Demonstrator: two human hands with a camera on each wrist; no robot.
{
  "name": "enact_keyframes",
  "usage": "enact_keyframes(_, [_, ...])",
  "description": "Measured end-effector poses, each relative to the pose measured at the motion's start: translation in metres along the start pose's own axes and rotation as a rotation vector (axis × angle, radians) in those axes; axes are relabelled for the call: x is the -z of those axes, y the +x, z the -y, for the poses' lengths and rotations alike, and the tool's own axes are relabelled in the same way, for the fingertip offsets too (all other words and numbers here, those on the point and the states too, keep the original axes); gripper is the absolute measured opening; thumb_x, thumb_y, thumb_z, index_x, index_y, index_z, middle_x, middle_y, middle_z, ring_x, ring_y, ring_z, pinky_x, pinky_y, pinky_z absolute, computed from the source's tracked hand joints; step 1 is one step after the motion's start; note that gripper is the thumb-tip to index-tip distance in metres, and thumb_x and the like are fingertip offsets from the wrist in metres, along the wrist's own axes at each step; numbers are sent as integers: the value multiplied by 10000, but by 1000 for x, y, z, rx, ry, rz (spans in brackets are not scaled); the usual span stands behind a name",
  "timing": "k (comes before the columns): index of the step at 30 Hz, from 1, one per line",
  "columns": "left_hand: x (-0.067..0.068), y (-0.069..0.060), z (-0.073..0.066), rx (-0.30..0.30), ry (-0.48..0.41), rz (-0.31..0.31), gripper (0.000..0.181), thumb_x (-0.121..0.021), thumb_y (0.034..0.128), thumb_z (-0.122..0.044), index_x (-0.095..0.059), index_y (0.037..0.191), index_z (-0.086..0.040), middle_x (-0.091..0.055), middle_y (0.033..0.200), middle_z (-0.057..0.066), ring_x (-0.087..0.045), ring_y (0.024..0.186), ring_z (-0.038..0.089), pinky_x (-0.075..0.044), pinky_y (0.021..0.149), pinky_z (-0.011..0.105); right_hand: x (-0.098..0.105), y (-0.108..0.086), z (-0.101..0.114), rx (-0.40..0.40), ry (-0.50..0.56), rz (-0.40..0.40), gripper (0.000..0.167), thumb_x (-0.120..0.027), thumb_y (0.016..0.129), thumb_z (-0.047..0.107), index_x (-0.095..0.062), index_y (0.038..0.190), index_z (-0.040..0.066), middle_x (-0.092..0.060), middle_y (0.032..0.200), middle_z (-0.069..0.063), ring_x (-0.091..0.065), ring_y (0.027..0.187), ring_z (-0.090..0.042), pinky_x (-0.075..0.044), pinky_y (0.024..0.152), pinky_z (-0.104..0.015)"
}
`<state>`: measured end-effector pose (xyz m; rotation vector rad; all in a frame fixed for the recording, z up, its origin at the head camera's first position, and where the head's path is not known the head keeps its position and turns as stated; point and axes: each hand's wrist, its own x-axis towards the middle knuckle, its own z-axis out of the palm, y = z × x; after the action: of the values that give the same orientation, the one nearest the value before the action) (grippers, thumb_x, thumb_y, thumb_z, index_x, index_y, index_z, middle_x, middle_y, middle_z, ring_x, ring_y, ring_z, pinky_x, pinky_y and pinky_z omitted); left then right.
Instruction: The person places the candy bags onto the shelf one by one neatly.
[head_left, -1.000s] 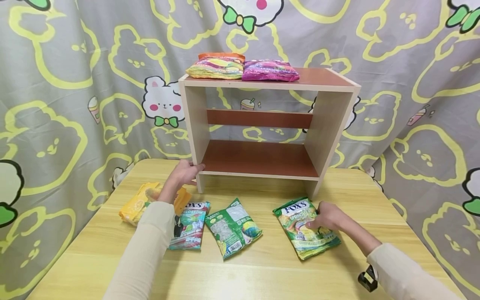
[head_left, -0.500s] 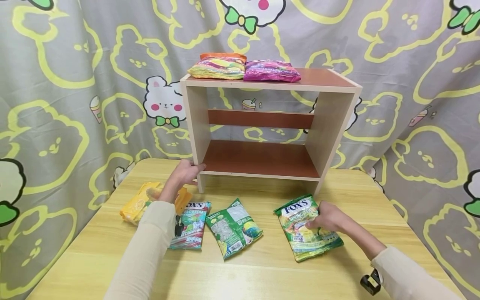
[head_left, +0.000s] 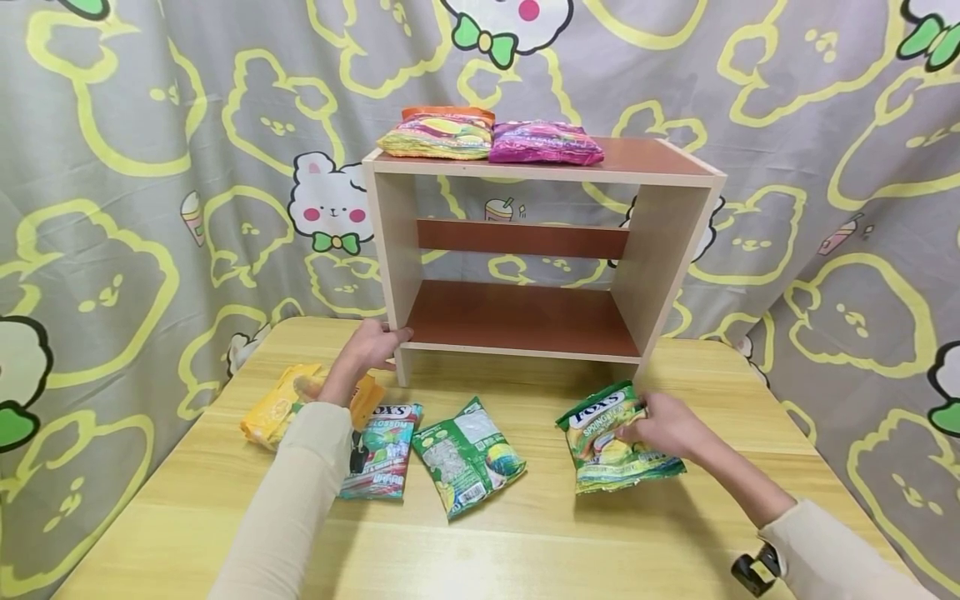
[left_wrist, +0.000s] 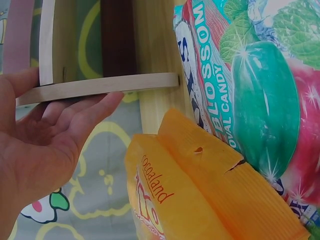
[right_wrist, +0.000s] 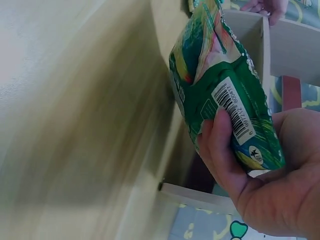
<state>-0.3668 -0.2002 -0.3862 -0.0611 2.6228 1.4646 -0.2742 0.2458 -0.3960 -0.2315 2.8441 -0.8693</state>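
My right hand grips a green bag of FOX'S candy by its right side. The bag is tilted up off the table, and its barcode side faces the right wrist camera, with fingers pressed on it. At the left, my left hand holds the front edge of the small shelf's left side panel, thumb inside and fingers outside. Under that forearm lie an orange candy bag and a teal FOX'S Blossom bag, both partly hidden. A second green bag lies back side up between the hands.
On the shelf's top board lie a yellow-orange bag and a purple bag, side by side. The wooden table runs under everything. A patterned curtain hangs close behind and at both sides.
My right hand has raised the green FOX'S candy bag from the table and tipped it up, top end toward the shelf. The left hand stays on the shelf panel.
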Motion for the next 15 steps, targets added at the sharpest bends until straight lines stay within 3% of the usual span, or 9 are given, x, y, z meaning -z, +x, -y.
enact_keyframes(8, [-1, 0, 1, 1, 2, 1, 568, -513, 1052, -326, -418, 1502, 8, -486, 1474, 247, -511, 1339, 424, -567, 971, 491, 13, -5, 9, 27, -3, -19, 376, -781, 854, 309, -580, 940, 4, -570, 760, -59, -534, 679, -182, -441, 613, -315])
enact_keyframes(15, [-1, 3, 3, -3, 1, 1, 567, -513, 1052, -328, -421, 1498, 8, -491, 1468, 245, -513, 1336, 420, -566, 973, 490, 30, -8, 16, 62, -49, -23, 398, -768, 872, 353, -578, 943, 10, -541, 791, -69, -506, 741, -211, -421, 636, -323])
